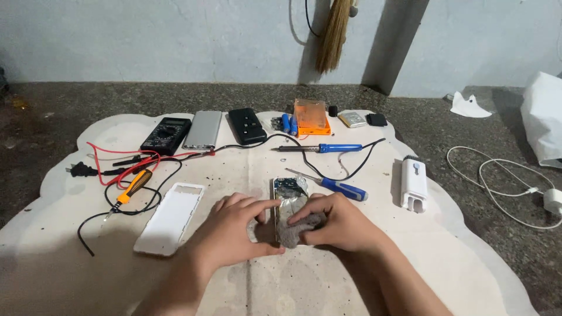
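Both my hands meet at the middle of a white mat (70,234) on the floor. My left hand (234,231) grips the left edge of a small opened device (288,196) with a circuit board at its top and a silvery foil-like face. My right hand (336,222) presses a grey pad or cloth (293,231) onto the device's lower part. A blue-handled screwdriver (336,187) lies just right of the device.
A white shell (170,216), orange-handled screwdriver (133,186), black multimeter (165,136) with red leads, silver case (203,130), black case (246,125), blue soldering iron (328,148), orange box (310,116) and white gadget (414,184) lie around. White charger cable (497,181) rests right.
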